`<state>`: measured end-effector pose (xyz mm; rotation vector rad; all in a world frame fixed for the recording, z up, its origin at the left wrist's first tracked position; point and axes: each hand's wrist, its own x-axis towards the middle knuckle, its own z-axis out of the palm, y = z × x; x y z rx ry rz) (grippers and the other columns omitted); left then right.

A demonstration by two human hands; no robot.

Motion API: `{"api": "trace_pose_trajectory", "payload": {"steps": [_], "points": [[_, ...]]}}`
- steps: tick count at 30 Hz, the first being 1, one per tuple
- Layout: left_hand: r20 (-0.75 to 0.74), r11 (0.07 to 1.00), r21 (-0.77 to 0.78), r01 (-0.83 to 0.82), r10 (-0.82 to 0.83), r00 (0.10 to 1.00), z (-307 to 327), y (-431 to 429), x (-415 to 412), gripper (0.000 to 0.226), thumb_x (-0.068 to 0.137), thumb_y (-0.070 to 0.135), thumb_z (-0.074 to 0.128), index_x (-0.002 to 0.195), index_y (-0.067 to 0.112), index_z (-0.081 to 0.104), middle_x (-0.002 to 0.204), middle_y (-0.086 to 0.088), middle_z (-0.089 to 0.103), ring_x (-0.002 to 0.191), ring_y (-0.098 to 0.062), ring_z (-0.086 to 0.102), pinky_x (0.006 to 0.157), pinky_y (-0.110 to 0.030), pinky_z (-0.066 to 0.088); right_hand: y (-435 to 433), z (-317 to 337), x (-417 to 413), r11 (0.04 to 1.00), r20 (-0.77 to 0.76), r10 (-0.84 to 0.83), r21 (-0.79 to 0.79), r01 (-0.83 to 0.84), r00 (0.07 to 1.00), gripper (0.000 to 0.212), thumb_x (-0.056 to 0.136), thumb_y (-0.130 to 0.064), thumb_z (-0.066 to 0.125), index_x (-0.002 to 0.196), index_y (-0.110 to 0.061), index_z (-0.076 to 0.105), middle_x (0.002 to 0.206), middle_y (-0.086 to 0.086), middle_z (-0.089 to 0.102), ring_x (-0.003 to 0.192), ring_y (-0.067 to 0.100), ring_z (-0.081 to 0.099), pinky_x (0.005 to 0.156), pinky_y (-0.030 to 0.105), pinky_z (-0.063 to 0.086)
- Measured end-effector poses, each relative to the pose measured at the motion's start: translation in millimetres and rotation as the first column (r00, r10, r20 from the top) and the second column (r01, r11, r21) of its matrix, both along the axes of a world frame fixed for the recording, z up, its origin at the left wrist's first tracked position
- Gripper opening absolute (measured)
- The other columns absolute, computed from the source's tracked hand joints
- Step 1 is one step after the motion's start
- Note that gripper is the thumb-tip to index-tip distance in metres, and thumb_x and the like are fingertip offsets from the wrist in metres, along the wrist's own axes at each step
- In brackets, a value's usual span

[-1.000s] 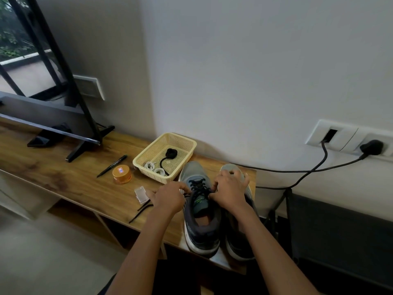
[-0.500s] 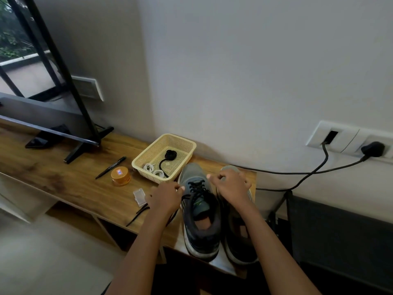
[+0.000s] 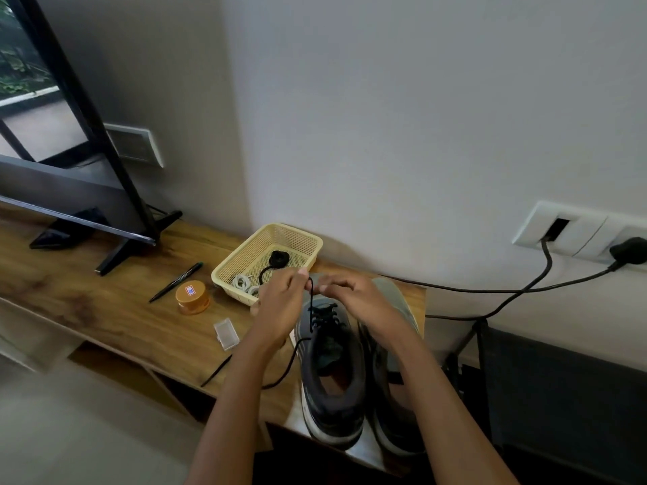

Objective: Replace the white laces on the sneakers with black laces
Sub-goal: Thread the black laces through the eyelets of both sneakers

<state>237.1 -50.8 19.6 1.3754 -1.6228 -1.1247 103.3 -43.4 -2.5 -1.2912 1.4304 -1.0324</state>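
Fingertips (image 3: 303, 274) of left hand (image 3: 282, 309) pinch black lace (image 3: 311, 304).

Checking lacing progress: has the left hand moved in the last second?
Yes. The left hand rose toward the yellow basket, now overlapping its near corner, pinching the black lace.

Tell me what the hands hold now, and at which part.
The left hand pinches the black lace at its raised stretch above the sneaker. Whether the right hand, fingers curled beside it, also pinches it cannot be told.
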Motion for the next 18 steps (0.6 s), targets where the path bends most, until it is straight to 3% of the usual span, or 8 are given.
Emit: {"api": "trace_pose_trajectory", "payload": {"steps": [4, 7, 10, 12, 13, 15, 16, 18], "points": [[-0.196, 1.0, 0.026, 0.006, -0.001, 0.981, 7.6, 1.5, 1.6, 0.029, 0.102, 0.031, 0.037, 0.106, 0.019, 0.063, 0.1, 0.002, 0.055, 0.09, 0.003, 0.051, 0.078, -0.016, 0.038, 5.9, 9.3, 4.7, 0.989, 0.126, 0.127, -0.09, -0.116, 0.984, 0.012, 0.089, -0.011, 0.062, 0.082, -0.018, 0.069, 0.095, -0.006, 0.067, 0.097, 0.007, 0.062, 0.089, 0.016, 0.046], [-0.414, 0.999, 0.038, -0.015, 0.029, 0.91, 8.5, -2.9, 9.0, 0.037, 0.101, 0.034, 0.038, 0.108, 0.017, 0.069, 0.1, 0.004, 0.065, 0.107, -0.011, 0.058, 0.097, -0.031, 0.043, 4.6, 4.1, 0.4, 0.996, 0.101, 0.065, -0.066, -0.058, 0.993, 0.011, 0.084, -0.01, 0.067, 0.073, -0.01, 0.065, 0.084, -0.004, 0.064, 0.081, 0.005, 0.06, 0.082, 0.019, 0.047], [-0.701, 0.998, 0.055, -0.023, 0.055, 0.711, 17.6, -6.7, 18.6, 0.041, 0.103, 0.027, 0.033, 0.096, 0.007, 0.068, 0.079, 0.007, 0.064, 0.101, -0.01, 0.061, 0.083, -0.019, 0.049, -0.3, -9.3, -9.3, 0.999, -0.287, -0.027, 0.026, 0.037, 0.958, 0.021, 0.083, -0.026, 0.068, 0.063, -0.02, 0.063, 0.087, -0.002, 0.064, 0.101, 0.016, 0.056, 0.098, 0.044, 0.04], [-0.786, 0.997, 0.064, -0.038, 0.073, 0.614, 23.2, -7.4, 23.1, 0.047, 0.103, 0.022, 0.032, 0.079, 0.014, 0.071, 0.085, -0.002, 0.061, 0.095, -0.008, 0.061, 0.075, -0.015, 0.046, -0.4, -14.5, -10.7, 0.984, -0.522, -0.029, 0.136, 0.116, 0.852, 0.023, 0.086, -0.032, 0.063, 0.066, -0.024, 0.059, 0.095, -0.004, 0.059, 0.118, 0.019, 0.04, 0.102, 0.039, 0.026], [-0.784, 0.997, 0.067, -0.045, 0.08, 0.615, 26.2, -5.0, 22.6, 0.049, 0.103, 0.022, 0.032, 0.072, 0.017, 0.069, 0.091, -0.004, 0.063, 0.093, -0.008, 0.062, 0.073, -0.015, 0.044, -0.3, -16.5, -9.7, 0.979, -0.56, -0.045, 0.138, 0.147, 0.827, 0.019, 0.088, -0.032, 0.062, 0.071, -0.023, 0.06, 0.101, -0.003, 0.058, 0.122, 0.02, 0.034, 0.101, 0.037, 0.022], [-0.593, 0.994, 0.028, -0.106, 0.102, 0.798, 23.1, -4.2, 19.8, 0.042, 0.103, 0.026, 0.034, 0.071, 0.026, 0.062, 0.101, -0.001, 0.066, 0.097, -0.01, 0.062, 0.074, -0.018, 0.044, -2.0, -17.0, -7.5, 0.981, -0.514, -0.119, 0.069, 0.179, 0.85, 0.004, 0.084, -0.026, 0.063, 0.081, -0.027, 0.062, 0.115, -0.004, 0.058, 0.128, 0.021, 0.031, 0.103, 0.037, 0.02], [-0.41, 0.989, -0.029, -0.145, 0.121, 0.904, 16.9, -5.5, 17.9, 0.036, 0.102, 0.03, 0.035, 0.076, 0.03, 0.06, 0.104, 0.001, 0.064, 0.1, -0.011, 0.059, 0.078, -0.022, 0.044, -1.7, -14.5, -5.2, 0.983, -0.428, -0.159, 0.014, 0.182, 0.89, 0.01, 0.081, -0.021, 0.065, 0.083, -0.031, 0.064, 0.119, -0.008, 0.056, 0.129, 0.019, 0.032, 0.107, 0.037, 0.022], [-0.076, 0.974, -0.175, -0.141, 0.13, 0.989, -0.5, -11.0, 16.2, 0.025, 0.099, 0.038, 0.04, 0.088, 0.029, 0.061, 0.108, 0.001, 0.059, 0.109, -0.019, 0.052, 0.094, -0.039, 0.042, -1.2, -6.8, -2.4, 0.984, -0.117, -0.172, -0.056, 0.166, 0.978, 0.026, 0.078, -0.012, 0.066, 0.089, -0.036, 0.069, 0.121, -0.015, 0.054, 0.127, 0.011, 0.039, 0.106, 0.032, 0.031]]}}
